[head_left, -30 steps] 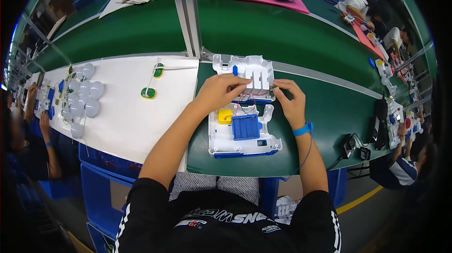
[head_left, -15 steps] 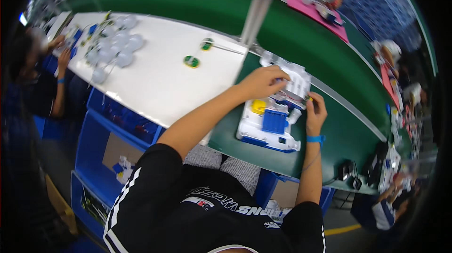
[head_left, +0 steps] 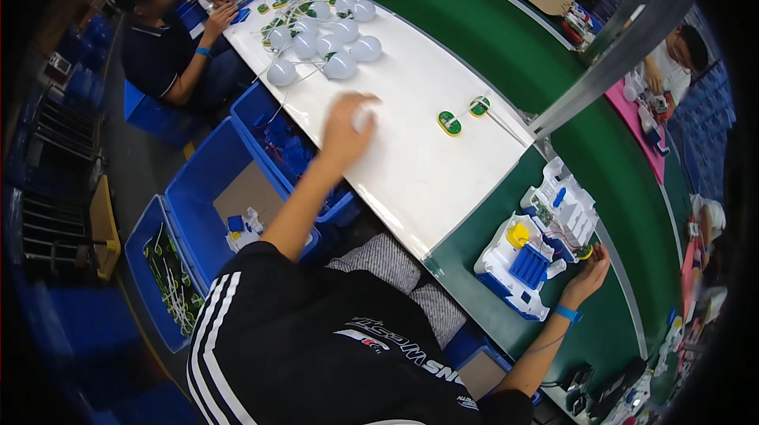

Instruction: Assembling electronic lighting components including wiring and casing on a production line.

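Observation:
My left hand [head_left: 348, 131] is over the white tabletop [head_left: 411, 180], short of a cluster of white bulb-like globes [head_left: 340, 65] with thin white cables. It is blurred by motion, but its thumb and fingers look apart with nothing between them. At the right, my right hand [head_left: 589, 276] pinches a small round green-and-yellow circuit board [head_left: 584, 252] beside an opened white-and-blue plastic housing. The near housing half [head_left: 506, 267] holds a yellow part [head_left: 518, 235] and a ribbed blue piece [head_left: 530, 266]. Wires show between it and the white far half [head_left: 573, 207].
Two green circuit boards [head_left: 449, 123] lie on the white top near a metal post [head_left: 609, 53]. A green conveyor belt [head_left: 466, 18] runs behind. Blue bins [head_left: 209, 223] stand below the left edge. Another person [head_left: 170, 37] works at the far left.
My left hand has left the housing and swung left over the white tabletop towards the globes. My right hand stays by the housing. The view has turned to the left.

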{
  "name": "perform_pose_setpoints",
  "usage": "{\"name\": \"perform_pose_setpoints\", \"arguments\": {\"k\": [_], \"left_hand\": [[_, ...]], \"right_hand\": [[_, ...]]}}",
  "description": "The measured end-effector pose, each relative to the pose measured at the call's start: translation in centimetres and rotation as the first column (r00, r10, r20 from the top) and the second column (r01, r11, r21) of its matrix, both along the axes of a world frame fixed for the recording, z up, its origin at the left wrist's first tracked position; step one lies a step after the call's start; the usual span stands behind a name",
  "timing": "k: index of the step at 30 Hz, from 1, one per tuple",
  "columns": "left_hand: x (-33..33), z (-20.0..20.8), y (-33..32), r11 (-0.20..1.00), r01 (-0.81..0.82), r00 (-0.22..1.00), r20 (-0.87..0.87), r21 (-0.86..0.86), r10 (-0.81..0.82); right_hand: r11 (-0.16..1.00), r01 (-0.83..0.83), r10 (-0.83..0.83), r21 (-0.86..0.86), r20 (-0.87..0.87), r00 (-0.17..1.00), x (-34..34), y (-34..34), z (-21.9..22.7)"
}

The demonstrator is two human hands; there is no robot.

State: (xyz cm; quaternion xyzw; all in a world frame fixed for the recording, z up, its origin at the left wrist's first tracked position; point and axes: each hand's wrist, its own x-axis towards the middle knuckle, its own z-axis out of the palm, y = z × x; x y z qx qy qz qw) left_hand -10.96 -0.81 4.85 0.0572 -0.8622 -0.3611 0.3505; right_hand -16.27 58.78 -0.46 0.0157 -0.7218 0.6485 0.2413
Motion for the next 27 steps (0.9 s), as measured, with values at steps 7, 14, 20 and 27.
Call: {"name": "perform_pose_setpoints", "arguments": {"k": [7,14,20,27], "left_hand": [[-8.2,1.6,-10.6,0.879,-0.172,0.838,0.402,-0.445,0.368],[-8.9,2.9,-7.9,0.804,-0.038,0.811,0.452,-0.593,0.372],[-5.5,12.0,-4.7,0.983,0.168,0.967,0.205,-0.073,-0.15],[-4.7,17.8,2.9,0.514,0.595,0.744,-0.182,0.618,-0.643]], "right_hand": [[0.973,0.086,-0.099,-0.214,-0.052,0.994,-1.3,0.7,-1.8],[0.896,0.292,-0.324,-0.334,-0.043,0.945,5.6,-1.3,1.1],[0.921,0.312,-0.347,-0.235,-0.124,0.93,9.8,-3.5,6.6],[0.982,-0.158,0.166,0.107,-0.076,0.983,8.8,-13.4,19.8]]}}
